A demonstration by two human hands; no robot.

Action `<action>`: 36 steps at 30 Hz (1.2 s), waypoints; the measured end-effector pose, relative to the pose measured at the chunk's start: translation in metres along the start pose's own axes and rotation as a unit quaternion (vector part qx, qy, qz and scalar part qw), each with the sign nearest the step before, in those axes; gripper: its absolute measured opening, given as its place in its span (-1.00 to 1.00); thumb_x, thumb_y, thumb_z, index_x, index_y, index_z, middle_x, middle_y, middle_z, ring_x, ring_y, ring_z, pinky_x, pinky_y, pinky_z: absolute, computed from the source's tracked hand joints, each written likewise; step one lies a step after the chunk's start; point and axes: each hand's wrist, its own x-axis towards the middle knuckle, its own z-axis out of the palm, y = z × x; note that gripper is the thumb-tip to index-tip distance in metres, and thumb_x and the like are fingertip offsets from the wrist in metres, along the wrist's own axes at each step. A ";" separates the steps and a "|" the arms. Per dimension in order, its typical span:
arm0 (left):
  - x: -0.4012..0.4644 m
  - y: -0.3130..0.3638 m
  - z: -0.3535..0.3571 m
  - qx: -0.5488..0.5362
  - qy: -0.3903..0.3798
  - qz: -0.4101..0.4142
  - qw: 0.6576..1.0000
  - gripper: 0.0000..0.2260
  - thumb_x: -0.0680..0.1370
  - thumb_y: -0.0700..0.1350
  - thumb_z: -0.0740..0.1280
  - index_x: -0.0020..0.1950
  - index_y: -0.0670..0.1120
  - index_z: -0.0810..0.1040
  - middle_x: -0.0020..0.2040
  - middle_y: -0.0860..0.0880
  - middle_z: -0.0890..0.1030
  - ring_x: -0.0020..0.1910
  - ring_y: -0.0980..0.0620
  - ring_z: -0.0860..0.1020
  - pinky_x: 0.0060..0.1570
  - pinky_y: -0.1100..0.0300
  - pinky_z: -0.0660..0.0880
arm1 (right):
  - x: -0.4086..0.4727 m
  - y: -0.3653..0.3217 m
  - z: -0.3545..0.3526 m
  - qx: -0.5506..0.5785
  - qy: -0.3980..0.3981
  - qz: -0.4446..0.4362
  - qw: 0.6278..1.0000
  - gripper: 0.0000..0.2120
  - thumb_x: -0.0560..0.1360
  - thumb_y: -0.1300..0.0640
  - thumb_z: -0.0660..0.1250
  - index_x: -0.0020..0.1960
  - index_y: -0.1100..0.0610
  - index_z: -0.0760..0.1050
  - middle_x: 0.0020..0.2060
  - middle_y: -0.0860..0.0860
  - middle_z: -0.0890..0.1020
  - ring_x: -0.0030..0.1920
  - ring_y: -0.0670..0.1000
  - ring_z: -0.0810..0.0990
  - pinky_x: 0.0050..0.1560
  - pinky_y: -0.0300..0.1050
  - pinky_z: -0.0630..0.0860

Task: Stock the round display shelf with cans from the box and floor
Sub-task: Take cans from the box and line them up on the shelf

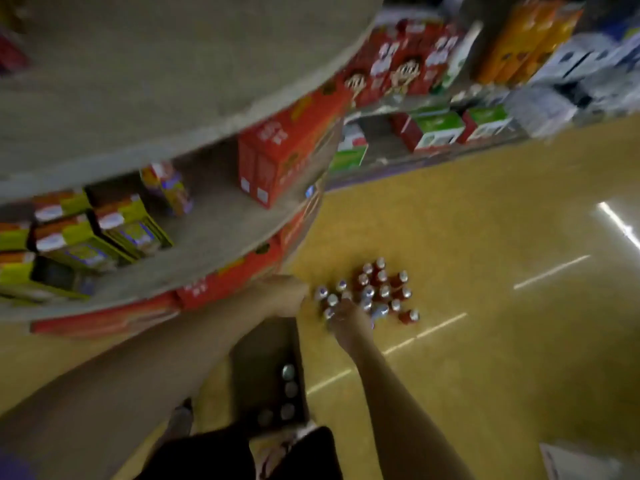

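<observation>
While both hands reach the cans (374, 292) on the floor (485, 237), left hand (294, 296) and right hand (346, 317) blur; grip unclear.

No legible txt; white marks on red cartons (277, 157), prob. print, too blurred.

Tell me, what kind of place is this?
Most likely a shop or supermarket aisle: a round display shelf stocked with red cartons, more boxed goods on wall shelving, and cans clustered on the floor.
</observation>
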 end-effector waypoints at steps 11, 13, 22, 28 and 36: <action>0.063 -0.011 0.258 -0.211 -0.116 -0.132 0.961 -0.96 0.56 -0.18 0.25 -0.05 -0.13 0.48 -0.03 -0.11 0.52 -0.08 -0.09 0.51 -0.10 0.02 0.48 | 0.033 0.155 0.210 -0.043 -0.174 0.038 0.983 -0.77 0.47 0.25 0.29 0.12 0.16 0.51 0.07 0.13 0.63 0.13 0.18 0.56 -0.01 -0.08 0.46; 0.079 -0.019 0.298 -0.245 -0.123 -0.159 0.948 -0.93 0.56 -0.19 0.26 0.02 -0.15 0.50 0.00 -0.11 0.53 -0.04 -0.10 0.51 -0.06 0.01 0.48 | 0.041 0.171 0.251 -0.044 -0.189 0.044 0.980 -0.82 0.47 0.24 0.28 0.06 0.17 0.52 0.05 0.15 0.61 0.11 0.20 0.56 -0.07 -0.10 0.41; 0.139 -0.066 0.460 -0.256 -0.178 -0.172 0.934 -0.83 0.57 -0.16 0.27 0.13 -0.17 0.47 0.02 -0.12 0.53 -0.01 -0.13 0.52 -0.11 0.03 0.46 | 0.080 0.238 0.409 -0.042 -0.240 0.100 0.965 -0.63 0.44 0.28 0.24 0.22 0.13 0.51 0.12 0.21 0.58 0.14 0.25 0.55 0.14 0.01 0.51; 0.178 -0.095 0.562 -0.245 -0.222 -0.178 0.927 -0.71 0.53 -0.24 0.29 0.26 -0.12 0.45 0.21 -0.14 0.51 0.20 -0.17 0.50 0.18 -0.15 0.47 | 0.118 0.274 0.492 -0.057 -0.246 0.127 0.959 -0.69 0.45 0.27 0.28 0.18 0.16 0.45 0.09 0.19 0.58 0.11 0.23 0.57 0.12 0.01 0.50; 0.249 -0.109 0.658 -0.238 -0.162 -0.226 0.931 -0.64 0.58 -0.34 0.22 0.36 -0.13 0.41 0.35 -0.15 0.45 0.35 -0.16 0.42 0.34 0.03 0.39 | 0.158 0.328 0.591 -0.060 -0.229 0.173 0.956 -0.38 0.47 0.14 0.38 0.46 0.09 0.20 0.41 0.25 0.27 0.37 0.31 0.34 0.35 0.14 0.39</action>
